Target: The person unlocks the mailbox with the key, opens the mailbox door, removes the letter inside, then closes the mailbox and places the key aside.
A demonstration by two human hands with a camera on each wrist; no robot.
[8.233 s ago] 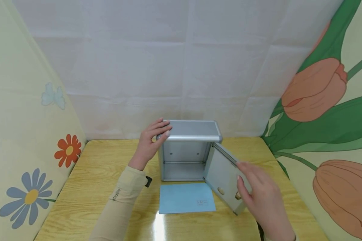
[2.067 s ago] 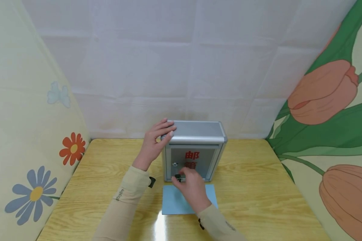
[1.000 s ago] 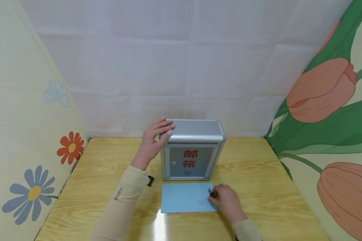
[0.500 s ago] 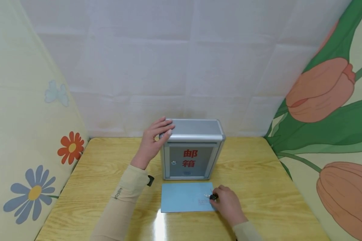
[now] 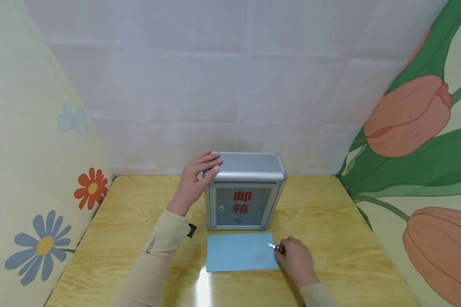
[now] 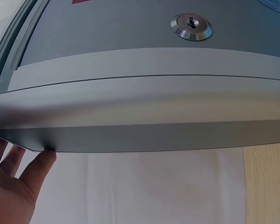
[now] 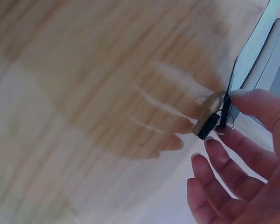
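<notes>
A silver-grey mailbox point(image 5: 263, 207) with red characters on its closed front door stands upright on the table. My left hand point(image 5: 194, 181) rests on its top left corner, fingers straight across the top and thumb along the front edge. In the left wrist view the round door lock point(image 6: 192, 27) has an empty keyway. By the right edge of a pale blue envelope point(image 5: 232, 251), my right hand point(image 5: 297, 261) pinches a small bunch of keys point(image 5: 278, 248) between thumb and index finger. Their black heads and ring show in the right wrist view, the other fingers loosely bent.
The envelope lies flat on the wood-grain table point(image 5: 330, 230), just in front of the mailbox. A white cloth wall point(image 5: 176, 85) rises behind, with a flower-printed panel point(image 5: 34, 170) on the left and a tulip-printed panel point(image 5: 407, 170) on the right.
The mailbox door, wide open at first, has swung closed. My right hand moved from the door front to the envelope's right side with the keys, then slightly further right. My left hand stayed put.
</notes>
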